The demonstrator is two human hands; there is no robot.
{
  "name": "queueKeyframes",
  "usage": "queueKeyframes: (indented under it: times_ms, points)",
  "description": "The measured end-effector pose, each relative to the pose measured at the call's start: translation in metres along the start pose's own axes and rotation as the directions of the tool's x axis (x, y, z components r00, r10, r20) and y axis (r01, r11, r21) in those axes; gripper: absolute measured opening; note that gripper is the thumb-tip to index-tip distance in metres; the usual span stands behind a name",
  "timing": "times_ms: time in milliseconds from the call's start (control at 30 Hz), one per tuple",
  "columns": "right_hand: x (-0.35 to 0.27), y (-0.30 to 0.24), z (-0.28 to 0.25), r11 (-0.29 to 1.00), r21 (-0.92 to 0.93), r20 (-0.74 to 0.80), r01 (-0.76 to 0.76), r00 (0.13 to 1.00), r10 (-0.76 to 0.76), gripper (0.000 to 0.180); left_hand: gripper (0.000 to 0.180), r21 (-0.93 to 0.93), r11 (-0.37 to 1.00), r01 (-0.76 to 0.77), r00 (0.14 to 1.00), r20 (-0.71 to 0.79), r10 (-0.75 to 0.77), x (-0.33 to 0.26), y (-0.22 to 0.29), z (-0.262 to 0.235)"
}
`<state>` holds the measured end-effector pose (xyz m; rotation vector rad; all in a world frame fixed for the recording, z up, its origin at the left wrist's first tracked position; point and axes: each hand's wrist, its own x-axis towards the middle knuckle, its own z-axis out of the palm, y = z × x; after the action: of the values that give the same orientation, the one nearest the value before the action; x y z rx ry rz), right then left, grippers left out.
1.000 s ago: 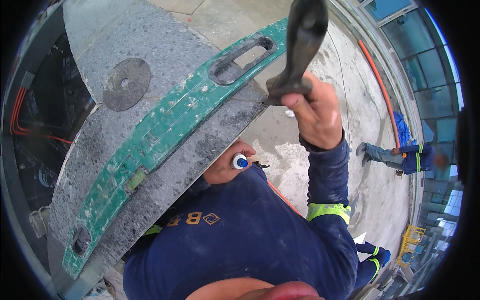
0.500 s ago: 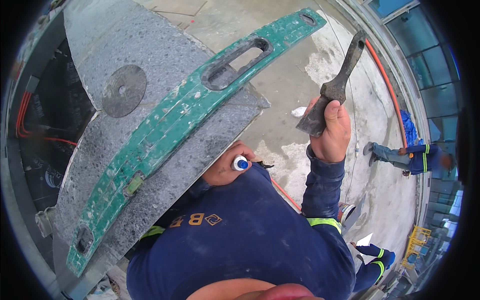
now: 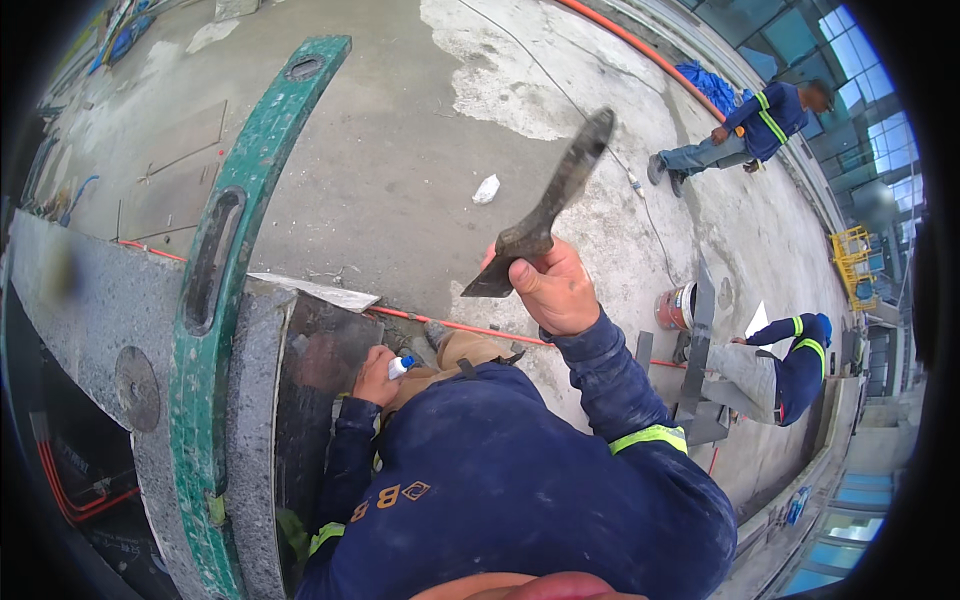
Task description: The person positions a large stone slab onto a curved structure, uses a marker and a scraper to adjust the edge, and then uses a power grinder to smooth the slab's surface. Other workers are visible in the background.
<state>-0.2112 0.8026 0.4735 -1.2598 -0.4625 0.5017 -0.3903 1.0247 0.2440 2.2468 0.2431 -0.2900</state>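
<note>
My right hand [image 3: 562,292], raised in front of my chest, pinches a dark, worn scraper [image 3: 553,205] by its flat blade. Its handle points up and away from me. Lower and to the left, my left hand [image 3: 375,378] is closed round a small white tube [image 3: 399,366] with a blue cap; the fingers partly hide it. That hand is beside the polished edge of a speckled grey stone slab [image 3: 258,370]. A long green spirit level [image 3: 262,150], spattered with white, lies across the slab. Left of the level, a round grey cutting disc [image 3: 137,388] rests flat on the stone.
One person [image 3: 775,125] stands at the far right by a blue tarp [image 3: 705,88]. Another bends over [image 3: 800,370] at the right, near a bucket [image 3: 675,306]. An orange hose [image 3: 455,325] crosses the concrete floor, where a crumpled white scrap [image 3: 486,189] lies.
The view has swung right, so slab and level now appear further left and more of the floor shows. Both hands keep hold of their things; the right remains raised with the scraper.
</note>
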Motion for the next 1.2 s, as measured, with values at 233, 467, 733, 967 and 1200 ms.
queueKeyframes:
  times_ms: [233,467,733,967,1200]
  points:
    - [-0.045,0.022,-0.032,0.856,-0.506,0.047,0.1,0.995,-0.089,0.053,0.033,-0.001,0.998,-0.055,0.998,0.017,0.055,0.002,0.023,0.02]
    - [-0.056,0.039,-0.068,0.912,-0.384,0.381,0.144,0.924,0.014,0.054,0.039,-0.203,0.963,0.178,0.896,-0.37,-0.244,-0.024,0.037,0.085]
    - [-0.108,0.035,-0.093,0.866,-0.308,0.656,0.393,0.748,-0.106,0.041,0.05,-0.589,0.119,0.799,-0.057,-0.27,-0.961,-0.28,-0.022,0.339]
    - [-0.153,0.079,-0.108,0.976,-0.216,0.62,0.037,0.777,0.108,0.032,0.034,-0.764,-0.454,0.459,-0.622,0.089,-0.778,-0.452,0.11,0.504]
    - [-0.187,0.082,-0.07,0.887,-0.326,0.747,-0.327,0.486,0.454,0.026,0.039,-0.844,-0.359,0.399,-0.602,0.054,-0.797,-0.442,0.175,0.607]
